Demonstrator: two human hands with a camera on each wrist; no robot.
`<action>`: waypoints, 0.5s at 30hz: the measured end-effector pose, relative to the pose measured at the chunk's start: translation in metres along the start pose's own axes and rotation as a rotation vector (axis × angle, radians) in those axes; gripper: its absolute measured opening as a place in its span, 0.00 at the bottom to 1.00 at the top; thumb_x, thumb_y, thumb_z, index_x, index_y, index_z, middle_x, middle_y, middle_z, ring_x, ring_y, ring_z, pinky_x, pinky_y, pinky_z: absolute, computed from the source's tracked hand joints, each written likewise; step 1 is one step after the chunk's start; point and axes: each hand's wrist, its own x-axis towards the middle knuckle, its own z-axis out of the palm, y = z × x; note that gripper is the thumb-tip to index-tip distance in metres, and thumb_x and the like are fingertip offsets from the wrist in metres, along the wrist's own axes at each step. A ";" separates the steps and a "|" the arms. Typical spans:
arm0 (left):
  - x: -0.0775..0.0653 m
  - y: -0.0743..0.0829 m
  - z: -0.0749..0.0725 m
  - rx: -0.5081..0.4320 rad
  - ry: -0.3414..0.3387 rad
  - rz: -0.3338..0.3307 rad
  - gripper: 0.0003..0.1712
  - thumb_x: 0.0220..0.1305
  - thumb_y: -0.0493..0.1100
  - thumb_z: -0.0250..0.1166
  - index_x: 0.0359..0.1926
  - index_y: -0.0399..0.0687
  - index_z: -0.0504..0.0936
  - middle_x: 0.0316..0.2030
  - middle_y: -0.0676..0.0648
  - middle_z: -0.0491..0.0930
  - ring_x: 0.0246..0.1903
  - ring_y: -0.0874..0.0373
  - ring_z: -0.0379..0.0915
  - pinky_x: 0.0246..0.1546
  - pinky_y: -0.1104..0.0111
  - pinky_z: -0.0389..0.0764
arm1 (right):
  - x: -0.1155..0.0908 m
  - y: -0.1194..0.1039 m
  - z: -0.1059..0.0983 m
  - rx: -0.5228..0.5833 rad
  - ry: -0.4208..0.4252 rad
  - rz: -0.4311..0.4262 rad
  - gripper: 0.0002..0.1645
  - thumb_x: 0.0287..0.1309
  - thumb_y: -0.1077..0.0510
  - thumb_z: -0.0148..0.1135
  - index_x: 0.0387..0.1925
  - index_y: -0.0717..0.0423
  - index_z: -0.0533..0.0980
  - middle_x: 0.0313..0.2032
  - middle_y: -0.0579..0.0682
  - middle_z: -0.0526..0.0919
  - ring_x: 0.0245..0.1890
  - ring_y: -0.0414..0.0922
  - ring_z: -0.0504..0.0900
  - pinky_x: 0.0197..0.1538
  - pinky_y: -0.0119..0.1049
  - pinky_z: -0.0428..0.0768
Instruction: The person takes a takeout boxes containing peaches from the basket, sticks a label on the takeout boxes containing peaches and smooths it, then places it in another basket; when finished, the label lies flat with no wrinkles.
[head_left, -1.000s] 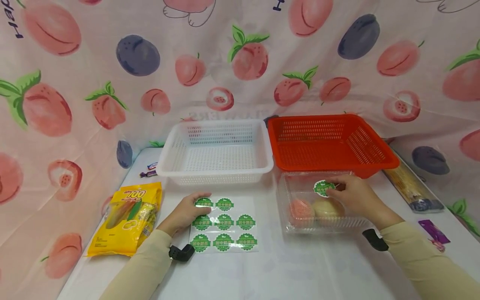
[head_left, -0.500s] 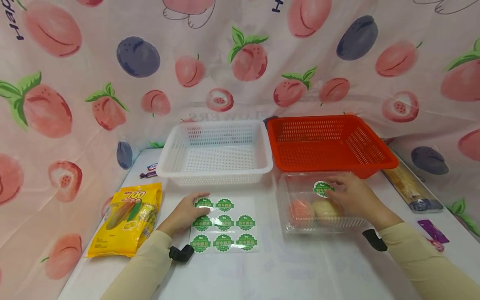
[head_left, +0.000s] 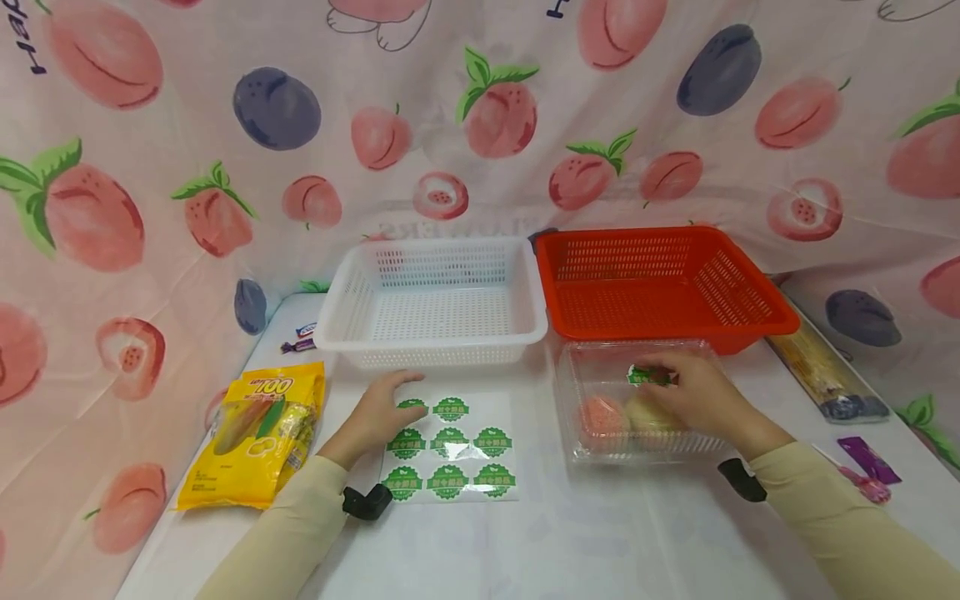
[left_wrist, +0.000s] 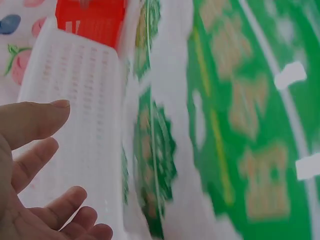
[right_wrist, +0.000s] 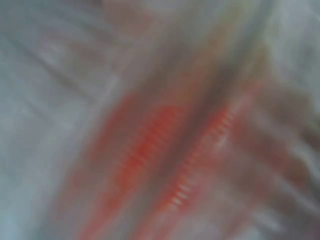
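Left hand (head_left: 381,412) was at the 10 o'clock corner of the sticker sheet (head_left: 452,454), thumb and fingers apart. Right hand (head_left: 693,396) was at a green sticker (head_left: 637,376) over the clear box (head_left: 600,367), at the red basket's (head_left: 622,308) 6 o'clock; could not tell whether its fingers pinched or merely touched.

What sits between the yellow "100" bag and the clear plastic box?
Head view: the left hand first, then the green sticker sheet, then a bare strip of white tabletop before the box.
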 end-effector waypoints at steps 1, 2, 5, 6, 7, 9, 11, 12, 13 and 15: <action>-0.001 0.004 0.001 -0.004 -0.005 0.020 0.32 0.63 0.39 0.69 0.68 0.42 0.72 0.69 0.39 0.66 0.70 0.39 0.56 0.69 0.43 0.58 | 0.000 0.000 0.000 0.007 -0.008 -0.002 0.20 0.62 0.59 0.68 0.55 0.61 0.81 0.46 0.53 0.84 0.42 0.50 0.79 0.47 0.46 0.80; -0.002 0.008 0.003 -0.007 -0.013 0.039 0.32 0.63 0.40 0.69 0.68 0.42 0.73 0.68 0.39 0.66 0.70 0.39 0.56 0.68 0.42 0.59 | 0.000 0.000 0.000 0.013 -0.016 0.001 0.21 0.62 0.58 0.68 0.55 0.60 0.81 0.46 0.53 0.84 0.43 0.50 0.79 0.47 0.46 0.80; -0.005 0.020 0.009 -0.023 -0.027 0.069 0.32 0.64 0.42 0.69 0.68 0.45 0.73 0.68 0.41 0.67 0.70 0.41 0.56 0.67 0.43 0.61 | 0.000 0.001 0.000 0.030 -0.034 0.006 0.21 0.63 0.57 0.68 0.56 0.60 0.80 0.47 0.52 0.85 0.44 0.50 0.79 0.51 0.48 0.79; -0.006 0.024 0.011 -0.028 -0.034 0.079 0.32 0.64 0.43 0.69 0.68 0.46 0.73 0.68 0.42 0.66 0.70 0.41 0.57 0.66 0.42 0.62 | 0.000 0.001 0.000 0.035 -0.041 0.006 0.21 0.63 0.56 0.69 0.56 0.60 0.80 0.47 0.52 0.85 0.44 0.50 0.79 0.51 0.47 0.79; -0.008 0.028 0.013 -0.041 -0.039 0.083 0.32 0.64 0.43 0.69 0.69 0.46 0.72 0.69 0.42 0.66 0.70 0.41 0.57 0.66 0.43 0.63 | 0.000 0.001 0.000 0.039 -0.046 0.006 0.21 0.63 0.56 0.69 0.56 0.60 0.81 0.47 0.52 0.85 0.45 0.50 0.79 0.51 0.46 0.80; -0.008 0.035 0.019 -0.061 -0.046 0.083 0.32 0.65 0.43 0.69 0.69 0.48 0.72 0.68 0.43 0.66 0.70 0.42 0.58 0.65 0.44 0.65 | -0.001 0.001 -0.001 0.045 -0.056 0.003 0.21 0.62 0.56 0.69 0.55 0.60 0.81 0.47 0.51 0.85 0.44 0.49 0.79 0.51 0.44 0.79; -0.009 0.040 0.023 -0.081 -0.060 0.084 0.32 0.65 0.44 0.69 0.69 0.49 0.72 0.68 0.43 0.67 0.69 0.42 0.59 0.64 0.44 0.67 | -0.001 0.000 -0.002 0.049 -0.068 0.011 0.21 0.62 0.55 0.69 0.55 0.59 0.81 0.46 0.50 0.85 0.44 0.49 0.79 0.51 0.42 0.79; -0.010 0.043 0.025 -0.091 -0.067 0.084 0.32 0.65 0.44 0.68 0.69 0.49 0.72 0.68 0.43 0.67 0.68 0.41 0.60 0.63 0.44 0.67 | -0.002 -0.001 -0.003 0.045 -0.073 0.017 0.21 0.63 0.55 0.69 0.55 0.59 0.81 0.47 0.50 0.85 0.45 0.49 0.79 0.48 0.39 0.81; -0.010 0.046 0.027 -0.103 -0.073 0.085 0.32 0.65 0.44 0.69 0.69 0.49 0.72 0.68 0.42 0.67 0.68 0.41 0.60 0.63 0.44 0.67 | -0.003 -0.002 -0.004 0.045 -0.079 0.025 0.21 0.63 0.55 0.68 0.55 0.59 0.81 0.47 0.50 0.85 0.45 0.49 0.79 0.49 0.39 0.81; -0.010 0.049 0.031 -0.115 -0.085 0.091 0.33 0.64 0.45 0.69 0.69 0.50 0.72 0.68 0.43 0.67 0.68 0.42 0.60 0.63 0.44 0.67 | -0.004 -0.003 -0.006 0.046 -0.089 0.035 0.21 0.63 0.55 0.68 0.55 0.59 0.81 0.46 0.50 0.85 0.45 0.49 0.79 0.48 0.39 0.81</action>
